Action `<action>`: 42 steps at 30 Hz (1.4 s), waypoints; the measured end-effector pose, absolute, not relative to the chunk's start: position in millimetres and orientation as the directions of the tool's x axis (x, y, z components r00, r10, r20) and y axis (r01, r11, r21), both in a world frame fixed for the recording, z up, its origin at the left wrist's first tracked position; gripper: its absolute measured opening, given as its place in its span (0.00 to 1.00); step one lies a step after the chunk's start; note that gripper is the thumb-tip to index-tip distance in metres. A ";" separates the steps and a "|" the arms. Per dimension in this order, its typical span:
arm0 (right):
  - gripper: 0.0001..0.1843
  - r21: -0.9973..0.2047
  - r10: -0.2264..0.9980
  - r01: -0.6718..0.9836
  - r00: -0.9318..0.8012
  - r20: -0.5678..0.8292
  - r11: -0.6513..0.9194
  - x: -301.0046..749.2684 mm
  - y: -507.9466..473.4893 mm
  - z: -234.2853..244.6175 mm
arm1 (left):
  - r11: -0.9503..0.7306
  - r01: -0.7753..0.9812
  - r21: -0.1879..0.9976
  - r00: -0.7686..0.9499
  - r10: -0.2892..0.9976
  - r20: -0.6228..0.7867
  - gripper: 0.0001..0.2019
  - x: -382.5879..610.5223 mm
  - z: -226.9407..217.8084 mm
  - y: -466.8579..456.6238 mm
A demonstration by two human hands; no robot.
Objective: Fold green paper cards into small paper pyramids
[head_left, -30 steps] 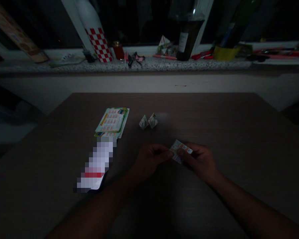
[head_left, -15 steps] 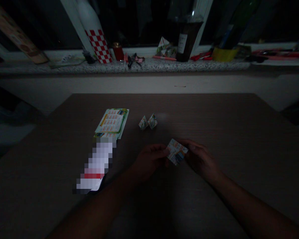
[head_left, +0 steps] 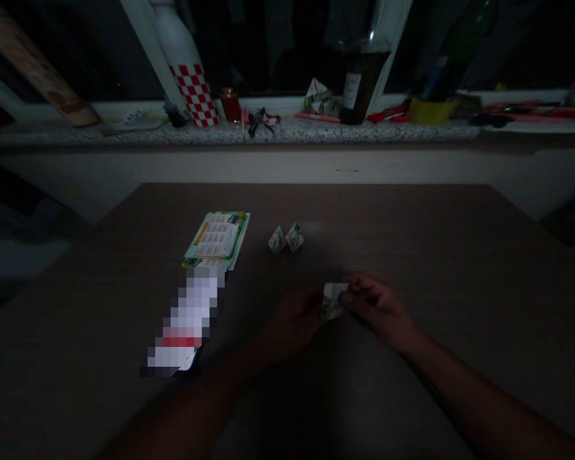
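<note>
A small folded piece of printed paper point(head_left: 333, 300) is held up above the table between my two hands. My right hand point(head_left: 382, 306) pinches its right edge between thumb and fingers. On the other side, my left hand point(head_left: 292, 322) has its fingers closed at the paper's left edge, though deep shadow hides part of them. Beyond the hands stand two small folded paper pieces point(head_left: 286, 238), side by side and pointed at the top. To their left lies a stack of printed calendar sheets point(head_left: 215, 236) with green borders.
A lit, pixelated phone-like object point(head_left: 186, 326) lies near my left forearm on the dark wooden table point(head_left: 412, 223). Along the granite windowsill point(head_left: 287, 134) stand a red-and-white checkered bottle point(head_left: 195, 89), a dark container point(head_left: 357, 89), a yellow holder point(head_left: 431, 112) and small clutter.
The paper has been turned and now shows a smaller, narrower face. My right thumb has come over its front at the right edge. The camera view has shifted slightly.
</note>
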State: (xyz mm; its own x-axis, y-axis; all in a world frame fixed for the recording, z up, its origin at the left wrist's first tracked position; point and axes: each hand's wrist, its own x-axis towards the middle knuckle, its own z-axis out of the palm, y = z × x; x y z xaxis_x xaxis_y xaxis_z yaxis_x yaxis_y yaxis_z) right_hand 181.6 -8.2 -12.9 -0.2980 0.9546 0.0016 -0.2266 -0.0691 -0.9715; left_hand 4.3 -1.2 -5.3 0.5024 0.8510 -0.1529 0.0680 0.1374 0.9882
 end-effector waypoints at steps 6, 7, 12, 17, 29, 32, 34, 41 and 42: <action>0.16 -0.983 0.968 -0.165 -0.251 -0.031 -0.075 182.5 -5.6 -13.8 | -0.284 0.296 0.912 0.421 0.896 0.142 0.18 -12.0 7.2 4.3; 0.19 -0.984 0.970 -0.163 -0.241 -0.030 -0.071 182.5 -5.2 -14.5 | -0.345 0.308 0.887 0.451 0.873 0.183 0.16 -13.8 8.1 5.2; 0.16 -0.986 0.988 -0.166 -0.153 0.021 -0.005 185.0 -6.3 -16.9 | -0.442 0.307 0.843 0.503 0.827 0.251 0.05 -17.2 6.0 7.2; 0.10 -0.983 0.976 0.018 -0.120 0.181 0.184 189.4 -11.9 -12.1 | -0.292 0.305 0.906 0.273 0.939 0.211 0.04 -15.1 4.4 5.8; 0.07 -0.957 0.961 0.086 -0.015 0.276 0.276 185.1 -12.6 -8.1 | -0.250 0.196 0.948 0.226 0.952 0.204 0.04 -13.0 8.1 5.5; 0.08 -0.967 0.968 0.073 0.049 0.247 0.244 180.9 -13.2 -8.9 | -0.255 0.194 0.947 0.201 0.955 0.216 0.02 -10.5 6.7 5.2; 0.10 -0.974 0.970 0.061 0.095 0.223 0.218 177.3 -13.1 -9.2 | -0.249 0.204 0.947 0.188 0.959 0.211 0.01 -7.9 6.6 4.0; 0.12 -0.974 0.958 0.047 0.176 0.225 0.220 170.6 -12.8 -7.9 | -0.141 0.124 0.982 0.136 0.983 0.124 0.03 3.6 8.0 -0.4; 0.11 -0.975 0.957 0.053 0.183 0.224 0.218 170.6 -13.0 -8.1 | -0.107 0.091 0.990 0.127 0.987 0.095 0.04 5.1 7.8 -0.7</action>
